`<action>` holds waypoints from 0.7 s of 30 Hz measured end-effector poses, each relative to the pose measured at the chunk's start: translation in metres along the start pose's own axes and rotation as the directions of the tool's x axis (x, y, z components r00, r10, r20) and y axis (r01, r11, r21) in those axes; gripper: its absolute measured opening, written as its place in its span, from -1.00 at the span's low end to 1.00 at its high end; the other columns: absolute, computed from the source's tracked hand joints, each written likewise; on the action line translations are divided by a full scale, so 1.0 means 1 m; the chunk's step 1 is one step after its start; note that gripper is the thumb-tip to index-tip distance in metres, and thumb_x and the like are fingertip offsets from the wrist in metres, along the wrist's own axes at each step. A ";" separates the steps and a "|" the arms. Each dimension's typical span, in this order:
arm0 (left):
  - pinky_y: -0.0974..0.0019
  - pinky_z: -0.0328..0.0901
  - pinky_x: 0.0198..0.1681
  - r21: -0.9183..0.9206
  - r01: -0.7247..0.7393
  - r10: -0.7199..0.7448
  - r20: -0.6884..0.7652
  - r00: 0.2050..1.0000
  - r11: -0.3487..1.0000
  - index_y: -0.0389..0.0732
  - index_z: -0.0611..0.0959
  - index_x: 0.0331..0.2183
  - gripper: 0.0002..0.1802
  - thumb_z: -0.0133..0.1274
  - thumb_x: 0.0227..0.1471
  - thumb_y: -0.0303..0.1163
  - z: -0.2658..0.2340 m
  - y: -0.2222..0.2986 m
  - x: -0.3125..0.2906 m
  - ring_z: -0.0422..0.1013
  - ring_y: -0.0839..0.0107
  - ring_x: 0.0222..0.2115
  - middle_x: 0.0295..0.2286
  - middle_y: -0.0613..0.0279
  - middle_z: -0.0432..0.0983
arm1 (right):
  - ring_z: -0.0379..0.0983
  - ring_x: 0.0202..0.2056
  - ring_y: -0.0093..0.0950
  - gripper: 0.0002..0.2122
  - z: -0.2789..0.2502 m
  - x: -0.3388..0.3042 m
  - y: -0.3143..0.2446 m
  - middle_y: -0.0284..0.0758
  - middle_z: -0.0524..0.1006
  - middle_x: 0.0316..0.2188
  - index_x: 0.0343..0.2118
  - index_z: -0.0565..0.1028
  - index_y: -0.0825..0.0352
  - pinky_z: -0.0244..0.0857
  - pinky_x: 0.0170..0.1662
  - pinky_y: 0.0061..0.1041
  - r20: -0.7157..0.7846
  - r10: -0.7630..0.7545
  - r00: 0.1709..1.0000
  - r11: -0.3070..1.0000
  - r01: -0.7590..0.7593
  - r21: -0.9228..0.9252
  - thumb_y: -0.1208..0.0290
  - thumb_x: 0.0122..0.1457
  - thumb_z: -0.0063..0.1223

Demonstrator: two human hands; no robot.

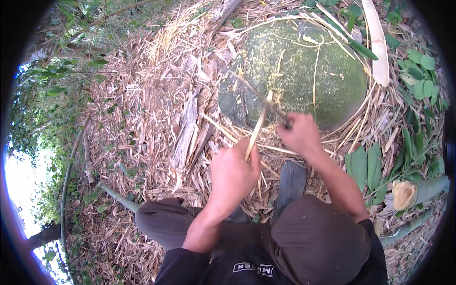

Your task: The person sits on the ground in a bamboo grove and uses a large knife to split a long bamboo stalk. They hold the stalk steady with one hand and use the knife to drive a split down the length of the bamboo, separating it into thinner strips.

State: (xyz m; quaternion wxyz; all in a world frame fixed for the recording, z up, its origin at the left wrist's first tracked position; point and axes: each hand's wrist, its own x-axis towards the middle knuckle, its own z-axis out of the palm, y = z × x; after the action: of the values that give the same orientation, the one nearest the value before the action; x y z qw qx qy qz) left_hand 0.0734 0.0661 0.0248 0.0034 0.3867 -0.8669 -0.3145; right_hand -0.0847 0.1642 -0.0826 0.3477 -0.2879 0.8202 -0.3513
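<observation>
Left hand [235, 164]: a fist on the near side of the stone; the fingers are curled together around the near part of the pale stick [259, 126], with the thumb lying along it.
Right hand [300, 132]: to the right of the left hand and slightly farther off, wrapped around the dark handle of the knife [247, 85]; the fingers look pressed together, though blur hides exactly how each one lies.
Pale stick: slants from the left fist to the far right, its far tip standing out against the stone.
Knife: its narrow blade points to the far left and crosses the stick near that tip; whether the two touch, I cannot tell.
Stone [304, 71]: broad, rounded and green-grey, on the far side of both hands, strewn with pale shavings.
Legs: knees bent in brown trousers [318, 237]; one dark shoe [292, 178] shows on the near side of the stone.
Ground: dry leaf litter [133, 95], with a weathered piece of wood [185, 133] to the left of the stone.
Right margin: a broad pale strip [377, 42] beside the far right of the stone; nearer, a green cut stem [430, 190] with its pale end facing left.
</observation>
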 end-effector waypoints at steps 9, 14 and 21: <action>0.01 0.36 -0.51 -0.067 -0.002 0.004 0.021 1.000 0.998 -0.30 0.67 -0.43 -0.83 0.08 0.11 -0.42 -0.001 -0.007 0.000 0.47 -0.09 -0.65 -0.69 -0.07 0.49 | 0.59 -0.56 -0.15 -0.73 0.002 -0.015 0.006 -0.03 0.57 -0.62 -0.43 0.64 0.38 0.46 -0.43 -0.23 0.013 -0.054 0.998 0.997 0.055 -0.047 0.22 0.05 0.17; -0.05 0.35 -0.45 -0.077 0.031 -0.027 0.045 0.999 0.997 -0.28 0.61 -0.50 -0.79 0.07 0.12 -0.39 0.002 -0.009 0.005 0.47 -0.12 -0.61 -0.67 -0.09 0.49 | 0.59 -0.56 -0.16 -0.75 0.011 -0.017 0.012 -0.07 0.57 -0.64 -0.42 0.65 0.35 0.47 -0.41 -0.21 -0.070 -0.094 0.993 0.995 0.093 -0.025 0.23 0.06 0.16; 0.16 0.24 -0.55 -0.148 0.054 -0.046 0.052 0.998 0.988 -0.34 0.64 -0.45 -0.74 0.06 0.17 -0.34 -0.001 -0.011 0.008 0.36 0.24 -0.67 -0.71 0.05 0.43 | 0.58 -0.55 -0.21 -0.77 0.011 -0.012 0.013 -0.10 0.58 -0.62 -0.41 0.62 0.38 0.45 -0.38 -0.24 -0.049 -0.006 0.999 0.993 0.000 -0.122 0.28 0.05 0.18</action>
State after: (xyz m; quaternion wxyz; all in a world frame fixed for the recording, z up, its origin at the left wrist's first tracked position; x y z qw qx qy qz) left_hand 0.0752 0.0544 0.0182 0.0033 0.3992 -0.8309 -0.3876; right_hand -0.0719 0.1764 -0.0946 0.3088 -0.3011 0.8480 -0.3081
